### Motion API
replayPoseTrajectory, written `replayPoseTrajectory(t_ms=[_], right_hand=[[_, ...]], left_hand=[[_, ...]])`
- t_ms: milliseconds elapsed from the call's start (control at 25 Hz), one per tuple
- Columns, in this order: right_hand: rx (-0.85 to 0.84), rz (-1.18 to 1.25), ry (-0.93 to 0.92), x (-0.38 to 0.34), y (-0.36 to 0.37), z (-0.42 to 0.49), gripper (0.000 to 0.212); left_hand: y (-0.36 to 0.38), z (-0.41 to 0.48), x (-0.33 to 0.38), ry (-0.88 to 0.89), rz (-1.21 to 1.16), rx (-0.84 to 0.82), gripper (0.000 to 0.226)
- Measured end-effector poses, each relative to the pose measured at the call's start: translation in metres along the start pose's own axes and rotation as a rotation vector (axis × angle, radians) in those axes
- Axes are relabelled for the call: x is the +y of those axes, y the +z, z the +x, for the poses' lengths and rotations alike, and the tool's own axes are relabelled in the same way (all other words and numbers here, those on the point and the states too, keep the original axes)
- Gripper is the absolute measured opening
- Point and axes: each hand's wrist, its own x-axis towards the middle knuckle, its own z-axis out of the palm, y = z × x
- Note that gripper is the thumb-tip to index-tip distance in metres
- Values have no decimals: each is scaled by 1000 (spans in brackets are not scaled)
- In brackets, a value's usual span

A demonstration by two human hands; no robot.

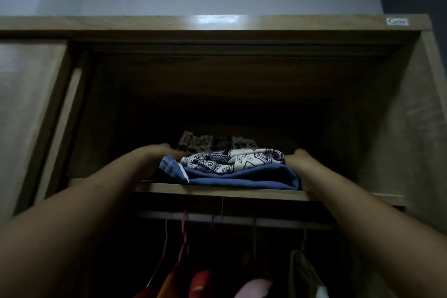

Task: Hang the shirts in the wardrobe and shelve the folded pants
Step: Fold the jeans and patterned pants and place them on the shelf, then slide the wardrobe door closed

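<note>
The wooden wardrobe (411,128) is seen from below, with its door panel (29,104) standing at the left. The upper shelf (217,192) is loaded at its front edge. Under it, a rail (242,219) is hung with shirts on coloured hangers (185,232): a red shirt (200,283), a pink shirt (254,288) and a pale one at the right.

Up on the shelf, folded blue pants (242,178) are topped by black-and-white patterned pants (232,161), and another patterned piece (217,140) is glimpsed just behind. The pile is flanked by both hands. The left hand (164,150) is laid against its left end and the right hand (300,156) is set against its right end. The fingers are lost in dark and blur, so a grip cannot be told. A small white label (397,21) is spotted at the top right corner.
</note>
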Motion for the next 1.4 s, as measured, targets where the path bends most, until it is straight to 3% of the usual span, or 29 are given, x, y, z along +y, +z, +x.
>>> replayPoseTrajectory(t_ms=[80,120,200,280,440,680,800,880,960,1000,1080,1160,1280,1400], right_hand=[[176,-225,-344,-4,-7,-8,42],[123,-292,-546,-3,-11,-16,39],[-144,-413,-748,0,-16,-37,38],[-295,-598,-748,11,-17,-41,41],[-343,-650,-634,11,-11,-34,38],[-333,-644,-565,13,-8,-36,36],[-270,-651,-536,20,-6,-38,36],[-59,-638,-732,29,1,-53,32],[150,-452,-1016,48,16,-83,30],[167,-349,-1086,59,30,-106,30],[11,-241,-1132,90,76,-160,29],[-269,-222,-1163,125,136,-218,31],[-637,-370,-1299,178,231,-295,36],[-864,-535,-1433,207,301,-350,43]], left_hand=[[-18,-8,7,149,-92,4,30],[-17,-12,12,222,-75,68,35],[-12,-30,16,410,146,82,41],[7,-36,3,495,333,-11,44],[16,2,-29,481,114,-111,43],[18,12,-35,410,10,-154,42],[13,-30,-37,445,192,16,43],[7,-69,-54,577,296,190,42],[-3,-109,-96,719,269,344,46],[-9,-126,-122,753,277,424,49],[-18,-161,-188,721,350,576,52],[-20,-193,-255,569,370,620,54],[-7,-218,-343,313,390,519,60],[4,-231,-397,214,466,391,68]])
